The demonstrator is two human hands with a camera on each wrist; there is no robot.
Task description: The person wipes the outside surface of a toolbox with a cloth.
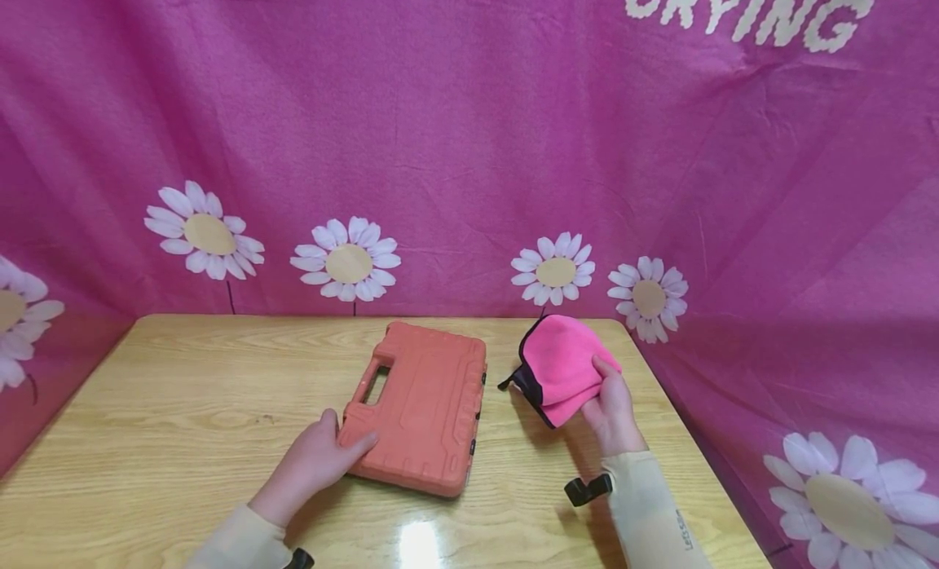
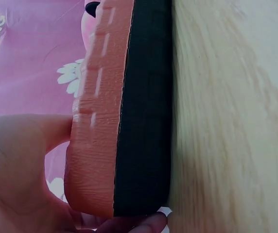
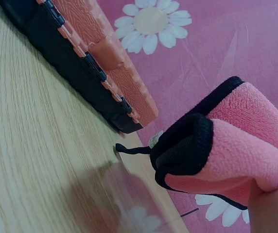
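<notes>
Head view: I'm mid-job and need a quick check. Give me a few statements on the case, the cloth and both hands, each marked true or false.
1. The left hand holds the near corner of the orange tool case. True.
2. The case stands open with its lid up. False: it lies closed and flat on the wooden table.
3. The right hand holds a folded pink cloth above the table. True.
4. The cloth is draped over the case. False: it is to the right of the case, apart from it.
5. The cloth has a black edge. True.
</notes>
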